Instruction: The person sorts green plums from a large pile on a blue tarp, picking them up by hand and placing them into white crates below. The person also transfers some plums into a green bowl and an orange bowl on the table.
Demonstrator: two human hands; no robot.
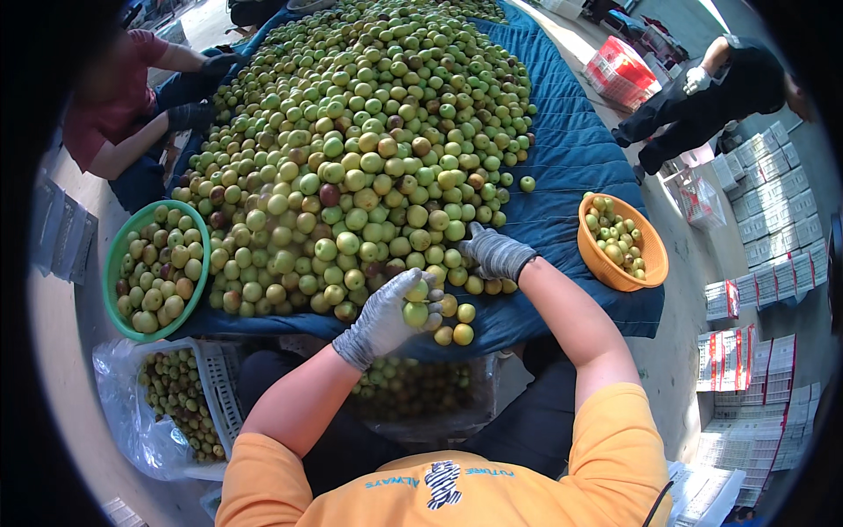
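Note:
A large heap of round green and brownish fruits (369, 151) lies on a blue quilted cloth (573, 145). My left hand (395, 313), in a grey-white glove, is turned palm up near the cloth's front edge and holds green fruits in its curled fingers. At the heap's right front edge, my gloved right hand (494, 251) reaches among the fruits; its fingertips are partly hidden, so a grip cannot be made out. Several loose yellowish fruits (463, 323) lie between the hands, beside my left fingers.
A green basket (206, 263) of fruits stands left, an orange basket (652, 270) right. Below the edge are a lined white crate (217, 388) and another fruit container (487, 395). One person (118, 112) sits left; another (711, 99) stands right, near stacked white crates (770, 191).

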